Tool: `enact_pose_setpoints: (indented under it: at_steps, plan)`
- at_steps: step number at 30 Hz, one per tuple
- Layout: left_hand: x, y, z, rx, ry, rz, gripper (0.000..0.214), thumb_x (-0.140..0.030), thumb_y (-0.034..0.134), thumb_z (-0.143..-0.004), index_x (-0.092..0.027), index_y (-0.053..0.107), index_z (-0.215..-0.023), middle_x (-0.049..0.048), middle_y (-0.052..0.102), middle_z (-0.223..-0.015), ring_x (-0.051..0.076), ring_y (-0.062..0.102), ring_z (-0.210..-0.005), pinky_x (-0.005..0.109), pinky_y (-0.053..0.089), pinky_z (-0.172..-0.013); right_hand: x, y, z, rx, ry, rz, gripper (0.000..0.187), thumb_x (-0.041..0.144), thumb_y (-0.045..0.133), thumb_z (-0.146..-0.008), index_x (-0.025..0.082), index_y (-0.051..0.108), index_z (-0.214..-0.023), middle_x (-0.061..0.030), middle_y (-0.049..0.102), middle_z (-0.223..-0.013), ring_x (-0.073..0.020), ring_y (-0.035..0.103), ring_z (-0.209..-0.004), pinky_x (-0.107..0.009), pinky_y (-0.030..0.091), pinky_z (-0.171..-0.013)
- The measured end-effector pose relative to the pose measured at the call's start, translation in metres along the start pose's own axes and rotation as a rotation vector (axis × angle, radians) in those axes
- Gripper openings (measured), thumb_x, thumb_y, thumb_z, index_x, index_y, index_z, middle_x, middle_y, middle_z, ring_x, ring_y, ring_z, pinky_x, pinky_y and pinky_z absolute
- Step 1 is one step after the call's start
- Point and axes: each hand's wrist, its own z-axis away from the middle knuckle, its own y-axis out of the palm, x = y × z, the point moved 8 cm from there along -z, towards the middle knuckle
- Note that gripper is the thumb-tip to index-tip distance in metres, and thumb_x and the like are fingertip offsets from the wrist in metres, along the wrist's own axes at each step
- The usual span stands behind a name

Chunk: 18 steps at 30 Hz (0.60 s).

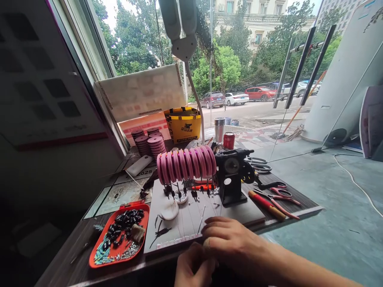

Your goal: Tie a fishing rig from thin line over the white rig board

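Left hand, right hand meet at white board's near edge; my fingers bunched together, can't tell what's pinched. Pink spools strung along black stand over board's far side, probably to feed toward me. Orange tray beside board's left edge, for easy reach perhaps.

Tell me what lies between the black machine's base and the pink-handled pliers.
In the head view, a red-and-yellow tool handle lies between them.
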Motion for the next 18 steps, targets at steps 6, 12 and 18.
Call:
enact_pose_setpoints:
  at_steps: [6, 12, 18]
  plan:
    - [0.003, 0.002, 0.004, 0.062, -0.179, 0.228, 0.013, -0.024, 0.062, -0.055, -0.016, 0.055, -0.049, -0.0086, 0.035, -0.042, 0.004, 0.023, -0.037, 0.022, 0.013, -0.041, -0.016, 0.012, -0.006, -0.075, 0.036, -0.131, 0.014, 0.012, 0.053, -0.081, 0.017, 0.053, -0.069, 0.0032, 0.053, -0.056, -0.0111, 0.045, -0.049, -0.022, 0.034, -0.050]
    - [-0.049, -0.008, 0.028, -0.352, 0.674, -0.428, 0.021, -0.017, 0.053, -0.076, -0.018, 0.056, -0.055, -0.0017, 0.044, -0.068, 0.007, 0.041, -0.048, 0.021, 0.033, -0.044, -0.022, 0.010, -0.007, -0.128, 0.157, -0.192, 0.019, 0.008, 0.051, -0.077, 0.018, 0.045, -0.061, 0.0063, 0.039, -0.052, -0.0081, 0.033, -0.044, -0.021, 0.027, -0.045]
    - [-0.064, 0.014, 0.060, -0.492, 1.320, -0.896, 0.024, 0.008, 0.055, -0.072, -0.015, 0.061, -0.074, 0.0068, 0.066, -0.077, 0.016, 0.056, -0.062, 0.028, 0.046, -0.060, -0.035, 0.009, -0.014, -0.159, 0.313, -0.305, 0.020, 0.006, 0.050, -0.080, 0.016, 0.048, -0.062, 0.0077, 0.037, -0.051, -0.0053, 0.036, -0.043, -0.014, 0.028, -0.043]
